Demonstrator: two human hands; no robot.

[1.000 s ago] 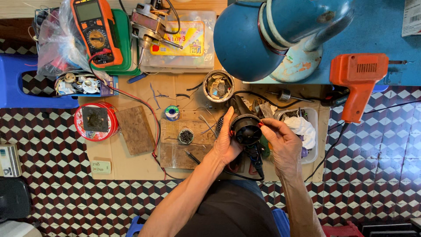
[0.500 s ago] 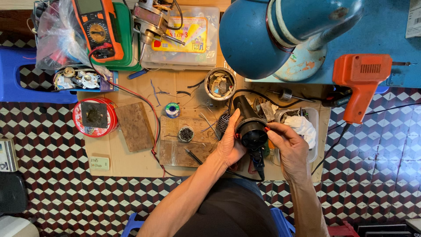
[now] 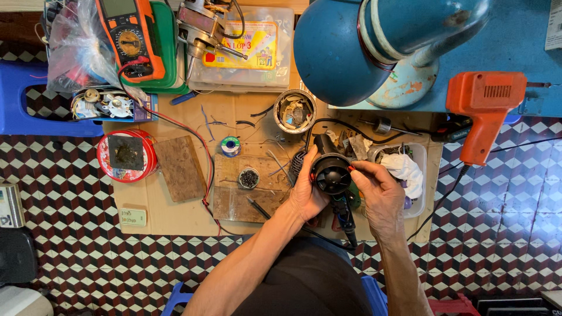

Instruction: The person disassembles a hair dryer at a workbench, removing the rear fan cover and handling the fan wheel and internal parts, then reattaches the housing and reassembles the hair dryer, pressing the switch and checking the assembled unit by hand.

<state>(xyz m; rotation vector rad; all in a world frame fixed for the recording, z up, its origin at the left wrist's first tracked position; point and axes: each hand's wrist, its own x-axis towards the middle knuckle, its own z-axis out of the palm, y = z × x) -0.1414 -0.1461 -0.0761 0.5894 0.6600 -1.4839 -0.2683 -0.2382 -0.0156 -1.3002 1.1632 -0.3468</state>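
Left hand (image 3: pixel 307 190) cups the black round fan-like motor housing (image 3: pixel 331 172) from its left side. Right hand (image 3: pixel 380 196) pinches its right rim; the long axis runs toward the person.

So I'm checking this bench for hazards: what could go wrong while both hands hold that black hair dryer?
The black hair dryer is gripped by the left hand and right hand over a crowded board; its cord hangs off the edge and might snag. An elbow shift could tip the small open tin.
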